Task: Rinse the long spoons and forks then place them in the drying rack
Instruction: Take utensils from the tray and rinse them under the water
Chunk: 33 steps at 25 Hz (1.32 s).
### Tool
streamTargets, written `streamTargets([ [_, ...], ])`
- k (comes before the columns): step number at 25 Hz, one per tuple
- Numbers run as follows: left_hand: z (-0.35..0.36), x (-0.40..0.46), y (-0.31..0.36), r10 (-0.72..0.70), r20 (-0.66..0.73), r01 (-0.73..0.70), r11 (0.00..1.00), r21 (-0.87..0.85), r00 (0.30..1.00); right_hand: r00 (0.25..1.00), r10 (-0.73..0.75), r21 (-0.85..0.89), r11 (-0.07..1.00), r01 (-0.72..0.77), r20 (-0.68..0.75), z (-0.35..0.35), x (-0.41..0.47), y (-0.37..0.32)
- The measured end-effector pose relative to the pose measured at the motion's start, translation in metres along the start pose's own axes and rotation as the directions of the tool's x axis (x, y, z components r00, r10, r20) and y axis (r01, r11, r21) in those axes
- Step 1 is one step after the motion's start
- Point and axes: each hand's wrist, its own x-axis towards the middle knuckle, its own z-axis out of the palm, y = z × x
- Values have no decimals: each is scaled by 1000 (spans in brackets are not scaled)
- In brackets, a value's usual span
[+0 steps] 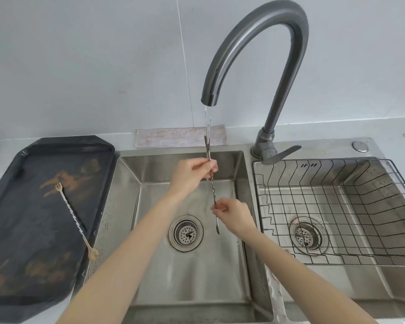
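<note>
A long twisted-stem metal utensil (212, 188) stands almost upright over the left sink basin (197, 277), fork end up in the running water from the tap (255, 43). My left hand (192, 174) pinches its upper stem. My right hand (232, 213) pinches the lower stem, and the spoon end pokes out below it. A second long utensil (74, 213) lies diagonally on the dark tray (14, 230) at the left, fork end far, spoon end near. The wire drying rack (337, 206) sits in the right basin and holds nothing.
A pinkish cloth (173, 136) lies behind the left basin against the wall. The tap lever (281, 154) points right. Each basin has a round drain strainer (186, 233). The tray shows brown stains. Grey countertop runs along the back.
</note>
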Motion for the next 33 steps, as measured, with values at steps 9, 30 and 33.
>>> streamTargets([
  [9, 0, 7, 21, 74, -78, -79, 995, -64, 994, 999, -10, -55, 998, 8, -37, -9, 11, -6],
  [30, 1, -2, 29, 193, -82, -190, 981, 35, 978, 990, -22, -16, 1000, 20, -139, -11, 7, -17],
  [33, 2, -2, 33, 186, -108, -186, 982, 4, 977, 989, -45, -5, 999, 45, -139, -12, 5, -20],
])
